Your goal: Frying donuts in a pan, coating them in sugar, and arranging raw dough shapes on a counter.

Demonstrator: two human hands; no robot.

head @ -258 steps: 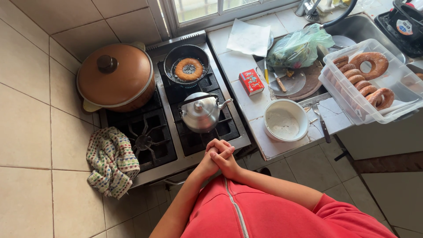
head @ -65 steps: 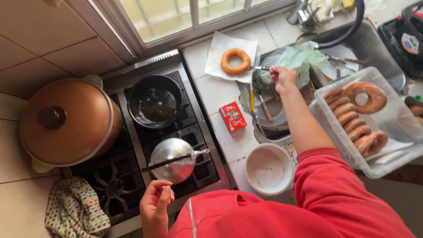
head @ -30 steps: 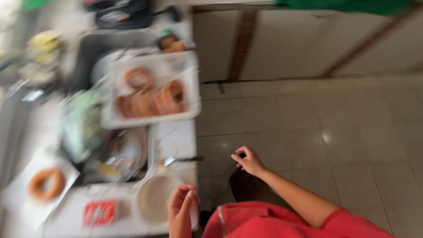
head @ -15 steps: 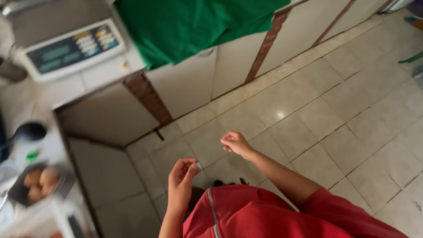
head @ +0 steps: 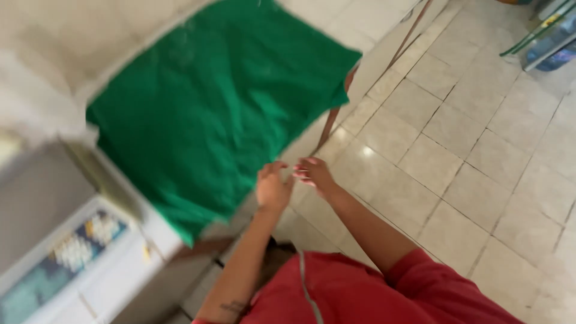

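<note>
My left hand [head: 271,187] and my right hand [head: 314,174] are raised side by side in front of my chest, fingers loosely spread, with nothing in either. They hover just beside the lower edge of a large green cloth [head: 216,108] that hangs over a table or counter edge. The view is blurred from head motion. My red top [head: 360,294] fills the bottom of the frame.
A white weighing scale [head: 66,264] with a keypad sits at the lower left. Beige tiled floor [head: 468,156] spreads to the right. A brown table leg [head: 333,114] runs down beside the cloth. Greenish containers [head: 549,36] stand at the top right corner.
My head has swung away from the stove and counter toward the green cloth. Both hands came up together in front of me, empty; the fried rings and stove are out of view.
</note>
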